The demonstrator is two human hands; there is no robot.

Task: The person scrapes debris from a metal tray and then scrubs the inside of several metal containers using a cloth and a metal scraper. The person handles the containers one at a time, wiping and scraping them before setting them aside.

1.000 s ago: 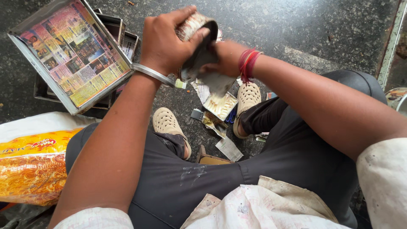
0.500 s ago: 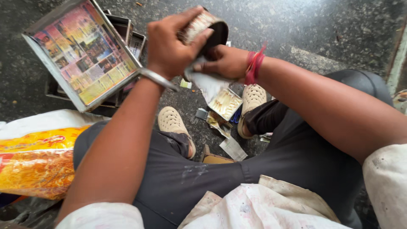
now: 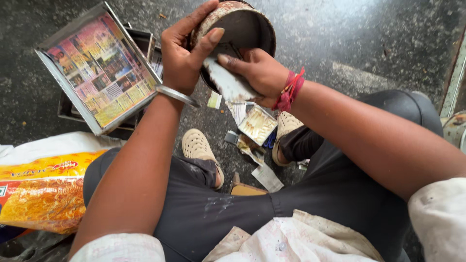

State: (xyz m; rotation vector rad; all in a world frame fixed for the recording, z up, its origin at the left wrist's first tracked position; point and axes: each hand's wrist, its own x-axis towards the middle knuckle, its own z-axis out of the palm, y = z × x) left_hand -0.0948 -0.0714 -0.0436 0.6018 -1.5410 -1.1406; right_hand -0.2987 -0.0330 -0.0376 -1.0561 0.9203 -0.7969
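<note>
A round, rusty metal tin point(image 3: 240, 29) is held up in front of the person, near the top centre of the view, above a dark speckled stone floor point(image 3: 340, 39). Its open mouth faces the camera and its inside looks dark and worn. The left hand point(image 3: 187, 53) wraps around the tin's left rim, fingers curled over the top edge and thumb pressed across the mouth, so the grip is firmly closed on it. A plain metal bangle point(image 3: 177, 94) circles that wrist. The right hand point(image 3: 257, 73) comes in from the right and pinches a flat, pale, smeared blade point(image 3: 230, 85), possibly a scraper or a strip of card; the view is too unclear to say which. The blade's upper end touches the lower inside of the tin. A red thread band point(image 3: 289, 90) is tied round the right wrist.

Below the hands, the person sits with knees apart in dark grey trousers point(image 3: 233, 213), wearing pale perforated clogs point(image 3: 199, 148). Between the feet lie scattered scraps of paper and a small open box point(image 3: 259, 125) with cream contents.

To the left, a shallow metal tray point(image 3: 99, 65) leans tilted, its face covered with a colourful printed sheet. At the lower left lies a yellow and orange plastic packet point(image 3: 46, 194) resting on white cloth point(image 3: 58, 145).
</note>
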